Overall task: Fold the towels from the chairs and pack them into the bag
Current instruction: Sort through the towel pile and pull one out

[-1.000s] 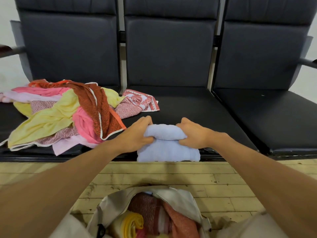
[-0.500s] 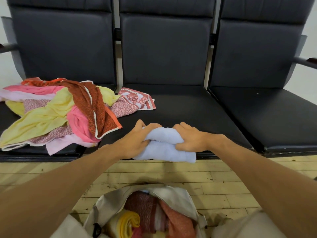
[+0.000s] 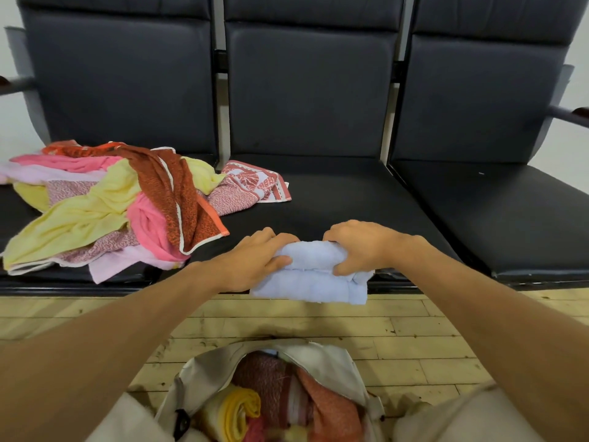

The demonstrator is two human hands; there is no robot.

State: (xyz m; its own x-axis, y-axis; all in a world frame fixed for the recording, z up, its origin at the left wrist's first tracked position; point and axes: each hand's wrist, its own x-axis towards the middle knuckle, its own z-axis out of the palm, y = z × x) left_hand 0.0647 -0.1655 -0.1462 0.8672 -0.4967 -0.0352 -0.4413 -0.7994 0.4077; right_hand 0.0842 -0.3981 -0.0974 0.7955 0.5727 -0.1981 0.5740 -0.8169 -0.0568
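Towel (image 3: 312, 285), one, folded and blue, is lying at the middle seat's (image 3: 334, 199) front edge, left hand (image 3: 251, 260) and right hand (image 3: 360, 247) both gripping it. Three dark chairs (image 3: 306, 90) are standing abreast; one pile (image 3: 105, 205) is covering the left seat (image 3: 19, 215); one open bag (image 3: 204, 371) is sitting on the wooden floor (image 3: 95, 320).

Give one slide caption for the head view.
Left hand and right hand grip a folded light-blue towel on the middle seat; open bag below.

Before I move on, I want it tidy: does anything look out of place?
The unfolded towel pile sprawls across the left seat, its patterned towel spilling onto the middle seat. The blue towel, gripped by left hand and right hand, overhangs the front edge.
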